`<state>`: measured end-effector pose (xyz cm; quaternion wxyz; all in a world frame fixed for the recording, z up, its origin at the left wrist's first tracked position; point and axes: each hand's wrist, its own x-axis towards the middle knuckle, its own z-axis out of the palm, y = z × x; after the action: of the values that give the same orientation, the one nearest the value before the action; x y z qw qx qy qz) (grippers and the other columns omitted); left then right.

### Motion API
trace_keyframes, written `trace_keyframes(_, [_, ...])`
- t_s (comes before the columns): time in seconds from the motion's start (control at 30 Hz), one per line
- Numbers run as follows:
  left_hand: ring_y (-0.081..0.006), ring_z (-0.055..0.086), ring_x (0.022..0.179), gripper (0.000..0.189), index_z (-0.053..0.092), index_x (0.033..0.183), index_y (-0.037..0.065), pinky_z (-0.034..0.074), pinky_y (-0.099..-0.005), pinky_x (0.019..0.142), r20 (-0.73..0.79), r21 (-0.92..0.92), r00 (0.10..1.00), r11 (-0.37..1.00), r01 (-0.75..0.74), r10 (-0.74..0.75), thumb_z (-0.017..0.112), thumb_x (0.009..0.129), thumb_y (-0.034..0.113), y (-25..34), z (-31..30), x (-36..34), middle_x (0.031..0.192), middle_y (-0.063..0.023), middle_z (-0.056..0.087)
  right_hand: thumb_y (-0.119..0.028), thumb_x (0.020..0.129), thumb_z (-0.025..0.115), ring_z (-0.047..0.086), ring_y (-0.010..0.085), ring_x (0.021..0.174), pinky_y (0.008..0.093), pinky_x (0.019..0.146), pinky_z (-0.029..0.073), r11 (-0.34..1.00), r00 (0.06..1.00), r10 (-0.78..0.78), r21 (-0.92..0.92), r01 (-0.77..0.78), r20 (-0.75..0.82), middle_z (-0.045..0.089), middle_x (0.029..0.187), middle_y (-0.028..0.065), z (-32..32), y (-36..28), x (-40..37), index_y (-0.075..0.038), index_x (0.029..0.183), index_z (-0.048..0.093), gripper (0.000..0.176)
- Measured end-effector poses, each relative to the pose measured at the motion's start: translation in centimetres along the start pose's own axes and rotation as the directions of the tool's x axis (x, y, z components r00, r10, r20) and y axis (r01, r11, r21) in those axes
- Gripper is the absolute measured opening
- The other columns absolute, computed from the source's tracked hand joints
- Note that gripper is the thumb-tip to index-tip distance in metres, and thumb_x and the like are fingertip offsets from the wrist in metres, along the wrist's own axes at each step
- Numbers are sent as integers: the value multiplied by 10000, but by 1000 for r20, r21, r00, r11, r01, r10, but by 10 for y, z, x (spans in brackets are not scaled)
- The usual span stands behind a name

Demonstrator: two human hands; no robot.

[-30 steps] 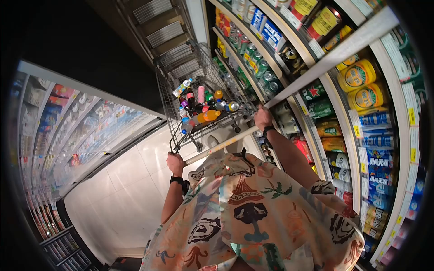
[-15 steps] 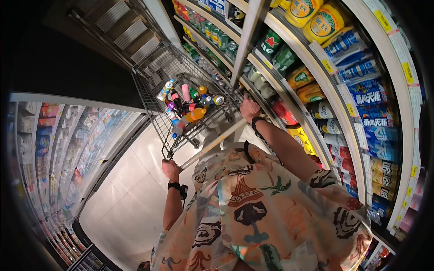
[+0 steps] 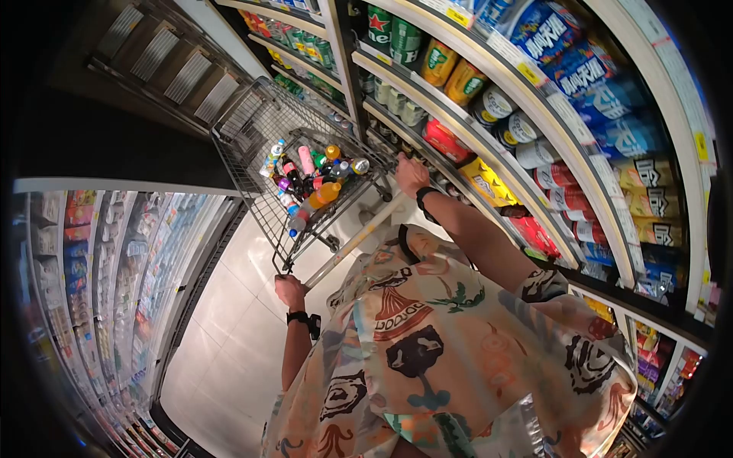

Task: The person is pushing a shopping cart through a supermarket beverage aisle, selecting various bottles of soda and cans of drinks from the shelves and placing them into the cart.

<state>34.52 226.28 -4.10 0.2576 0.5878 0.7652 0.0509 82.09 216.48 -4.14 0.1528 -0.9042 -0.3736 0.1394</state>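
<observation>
Closest in is a loose patterned shirt (image 3: pixel 450 343), with both bare arms reaching out from it. The left hand (image 3: pixel 290 290) is closed around the near end of a pale handle bar (image 3: pixel 355 240), a black watch (image 3: pixel 303 317) on its wrist. The bar runs up and away at a slant to the right hand (image 3: pixel 411 174), which is closed over the far end and wears a dark band (image 3: pixel 422 197) at the wrist. The bar belongs to a wire shopping cart (image 3: pixel 248 191) standing just beyond the hands on a pale tiled floor (image 3: pixel 221 328), tight against the shelving on the right. A heap of drink bottles lies in its basket, among them an orange bottle (image 3: pixel 324 195) on its side near the handle and a pink bottle (image 3: pixel 305 159) further in. To the right, curved shelves (image 3: pixel 489 99) hold rows of cans and packs with yellow price tags. On the far left stands a long lit row of shelves (image 3: pixel 114 252) full of small goods, too blurred to read.
</observation>
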Motion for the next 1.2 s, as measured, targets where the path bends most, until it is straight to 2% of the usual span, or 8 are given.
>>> trace_keyframes(0.1, [-333, 732, 741, 260, 653, 950, -21, 571, -461, 725, 28, -42, 999, 999, -19, 21, 492, 931, 182, -6, -4, -24, 745, -178, 726, -159, 884, 648, 683, 365, 843, 509, 742, 518, 999, 999, 9, 51, -7, -31, 709, 856, 142, -3, 13, -27, -37, 1141, 588, 290])
trace_keyframes(0.2, [-384, 706, 738, 231, 633, 923, -15, 545, -500, 709, 29, -94, 999, 995, -39, 41, 518, 939, 185, -18, -4, -51, 758, -197, 712, -246, 950, 618, 669, 368, 1052, 470, 902, 532, 986, 980, 124, -128, -104, 158, 704, 1104, 202, -39, 9, -63, -23, 1364, 524, 479])
trace_keyframes(0.3, [-381, 707, 734, 236, 634, 918, -14, 546, -499, 714, 43, -114, 999, 993, 31, -26, 517, 941, 189, -44, 3, -74, 744, -193, 710, -254, 949, 625, 662, 375, 1082, 484, 933, 526, 970, 956, 242, -72, -233, 168, 704, 1107, 205, -43, 23, -102, -19, 1372, 517, 495])
trace_keyframes(0.7, [-393, 720, 799, 249, 670, 947, -3, 563, -491, 736, 75, -51, 997, 999, 20, -16, 545, 933, 212, -127, 30, -192, 799, -198, 730, -234, 994, 587, 686, 352, 720, 484, 659, 579, 977, 969, 209, -67, -202, 133, 704, 877, 196, -65, 110, -253, 27, 1304, 488, 417])
trace_keyframes(0.93, [-416, 716, 839, 250, 671, 943, -17, 561, -503, 752, 50, 96, 997, 994, -56, 51, 553, 920, 202, -152, 25, -279, 873, -246, 726, -210, 955, 594, 688, 403, 866, 523, 742, 556, 981, 978, 195, -20, -194, 69, 690, 924, 215, -58, 170, -326, 13, 1198, 506, 342])
trace_keyframes(1.0, [-429, 710, 829, 245, 667, 936, -16, 557, -510, 748, 111, -54, 991, 996, -66, 72, 551, 923, 200, -149, 21, -305, 860, -249, 721, -239, 953, 601, 678, 411, 868, 534, 753, 546, 988, 989, 151, -22, -151, 2, 681, 914, 222, -58, 187, -339, -8, 1157, 498, 324])
trace_keyframes(1.17, [-362, 721, 710, 281, 645, 939, -67, 561, -460, 682, -28, 104, 950, 946, -308, 312, 531, 936, 189, -208, 51, -346, 716, -202, 703, -211, 930, 600, 694, 426, 941, 550, 800, 548, 977, 975, 215, -16, -215, 57, 701, 979, 239, -64, 223, -389, -22, 1150, 496, 308])
trace_keyframes(1.2, [-363, 720, 711, 283, 647, 943, -68, 561, -463, 686, -20, 87, 956, 953, -289, 291, 530, 937, 190, -212, 52, -360, 714, -201, 702, -179, 941, 554, 700, 409, 891, 534, 768, 557, 980, 979, 201, -21, -200, 43, 708, 955, 222, -63, 232, -399, -5, 1272, 477, 382])
